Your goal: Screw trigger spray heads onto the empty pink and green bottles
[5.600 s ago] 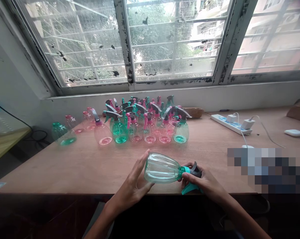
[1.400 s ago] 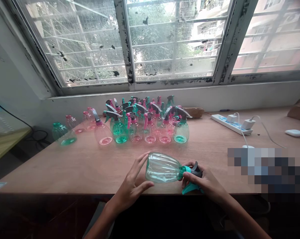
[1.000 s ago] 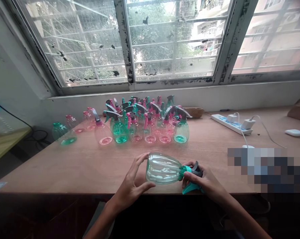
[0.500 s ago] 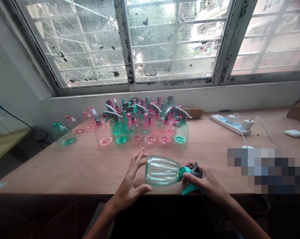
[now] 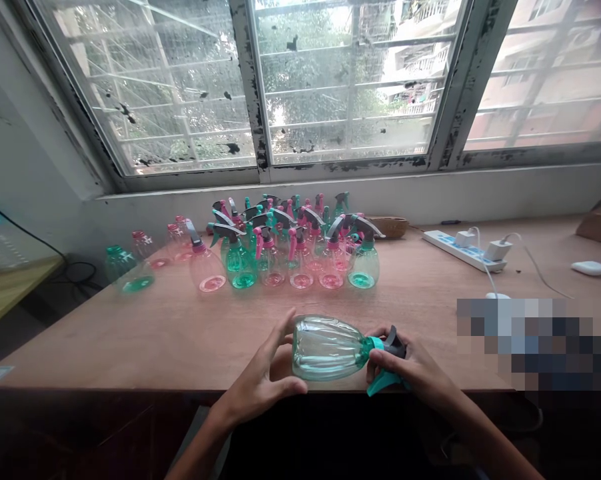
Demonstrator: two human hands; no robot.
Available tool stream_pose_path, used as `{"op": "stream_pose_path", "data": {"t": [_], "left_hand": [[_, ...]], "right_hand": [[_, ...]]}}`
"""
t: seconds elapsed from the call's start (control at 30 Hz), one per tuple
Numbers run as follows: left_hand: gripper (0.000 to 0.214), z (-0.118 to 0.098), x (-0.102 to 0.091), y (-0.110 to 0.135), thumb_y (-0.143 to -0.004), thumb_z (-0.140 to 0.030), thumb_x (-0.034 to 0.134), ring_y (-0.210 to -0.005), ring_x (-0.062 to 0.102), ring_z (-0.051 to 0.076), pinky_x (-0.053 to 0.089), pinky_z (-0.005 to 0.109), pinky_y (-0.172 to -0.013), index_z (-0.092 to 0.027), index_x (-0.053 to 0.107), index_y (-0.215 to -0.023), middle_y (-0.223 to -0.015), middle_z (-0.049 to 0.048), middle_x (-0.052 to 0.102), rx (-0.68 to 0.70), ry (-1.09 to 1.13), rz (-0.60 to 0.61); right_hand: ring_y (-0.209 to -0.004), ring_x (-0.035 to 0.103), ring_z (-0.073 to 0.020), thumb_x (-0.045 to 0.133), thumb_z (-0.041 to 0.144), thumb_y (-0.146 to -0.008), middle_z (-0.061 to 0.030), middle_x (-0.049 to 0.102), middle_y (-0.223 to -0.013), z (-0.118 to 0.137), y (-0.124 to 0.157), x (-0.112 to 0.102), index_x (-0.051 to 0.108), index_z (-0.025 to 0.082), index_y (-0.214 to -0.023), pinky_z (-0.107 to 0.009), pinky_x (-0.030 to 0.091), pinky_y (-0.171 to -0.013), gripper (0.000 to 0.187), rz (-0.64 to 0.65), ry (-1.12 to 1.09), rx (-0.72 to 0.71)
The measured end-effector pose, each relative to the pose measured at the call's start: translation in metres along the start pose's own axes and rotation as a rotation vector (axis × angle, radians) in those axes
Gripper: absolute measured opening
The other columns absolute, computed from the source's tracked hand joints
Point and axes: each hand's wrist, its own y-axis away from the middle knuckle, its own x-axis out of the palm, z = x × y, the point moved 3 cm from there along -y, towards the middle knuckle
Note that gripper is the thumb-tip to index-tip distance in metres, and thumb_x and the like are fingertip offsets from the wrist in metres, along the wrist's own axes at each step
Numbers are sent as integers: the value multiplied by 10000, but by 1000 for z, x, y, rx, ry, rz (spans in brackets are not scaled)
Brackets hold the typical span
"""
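A clear green spray bottle point(image 5: 328, 348) lies sideways in the air above the table's front edge, its base toward the left. My right hand point(image 5: 395, 357) is closed around its dark grey and teal spray head, with the teal trigger point(image 5: 383, 383) pointing down. My left hand point(image 5: 268, 367) curves around the bottle's base, thumb along the lower edge and fingers at the far side. Some of the left fingertips are hidden behind the bottle. Beyond my hands, several pink and green spray bottles point(image 5: 300, 263) stand upright in a close group.
At the left stand a green bottle point(image 5: 133, 273) and several pink bottles point(image 5: 145, 252) without spray heads. A white power strip point(image 5: 463, 251) with plugged-in chargers lies at the right. Behind the group is a brown basket point(image 5: 390, 228). A cardboard box point(image 5: 600, 221) sits far right.
My left fingers have come in closer around the bottle's base. The bottle has shifted slightly down, and the reflections on it look different. The right hand keeps its hold on the spray head.
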Motion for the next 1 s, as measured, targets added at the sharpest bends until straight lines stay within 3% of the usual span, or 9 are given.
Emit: {"op": "stream_pose_path", "data": {"t": [0.1,0.2,0.27,0.33,0.4,0.53,0.7,0.87,1.0], "left_hand": [[914,3,1,0,-849,-295,803,-1419,456,336,371,497,-1195,-374,265,-1583,-1555,72,463,-56,3,19],[913,2,4,1,-905,-215,722,-1400,488,305,397,475,-1175,-385,162,-1606,-1500,76,527,-50,26,63],[942,-1,5,1,-919,-215,706,-1383,512,303,419,473,-1157,-387,96,-1615,-1500,89,531,-41,62,97],[1053,-3,5,1,-854,-243,793,-1401,491,328,401,491,-1171,-384,82,-1617,-1557,97,467,-29,58,93],[1120,-4,4,0,-786,-266,860,-1415,471,350,379,515,-1186,-383,116,-1614,-1602,93,404,-28,41,68],[981,-3,4,-1,-805,-263,836,-1383,516,338,446,500,-1146,-381,243,-1577,-1569,81,441,-36,3,55],[957,-7,5,-1,-747,-189,868,-1418,458,319,399,445,-1190,-368,332,-1519,-1523,61,470,80,-274,5],[1049,-12,5,2,-740,-213,886,-1421,445,334,406,455,-1182,-368,240,-1553,-1551,80,436,155,-541,-29],[939,-19,13,8,-891,-225,746,-1503,293,371,315,545,-1207,-351,146,-1601,-1625,103,345,266,-863,-78]], "right_hand": [[-634,736,-202,765,463,-874,-44,799,-671,0,-1,-1,619,164,-1001,-268,543,-614,356,-7,9,1],[-596,732,-208,769,478,-862,-45,792,-650,-2,-1,-2,621,162,-1005,-270,539,-578,377,3,-13,18],[-569,726,-210,767,493,-857,-41,782,-629,-3,-1,-2,622,164,-992,-270,535,-552,385,0,-34,23],[-563,725,-212,767,493,-855,-37,776,-617,-2,-1,-2,625,166,-979,-271,534,-548,377,-17,-26,16],[-590,737,-222,773,476,-854,-39,783,-635,0,1,-1,634,168,-979,-281,547,-571,361,-27,7,9],[-625,759,-248,808,462,-817,-26,777,-659,6,2,3,653,177,-974,-311,584,-592,361,-17,31,33],[-563,716,-200,786,499,-827,-29,769,-710,9,0,1,659,180,-902,-294,558,-538,352,-38,-1,73],[-558,702,-199,794,551,-792,-46,776,-709,12,2,8,652,176,-883,-296,537,-529,411,-61,-47,148],[-557,723,-224,761,597,-809,-68,792,-758,13,10,20,651,175,-1009,-341,558,-570,480,-107,-18,165]]}}
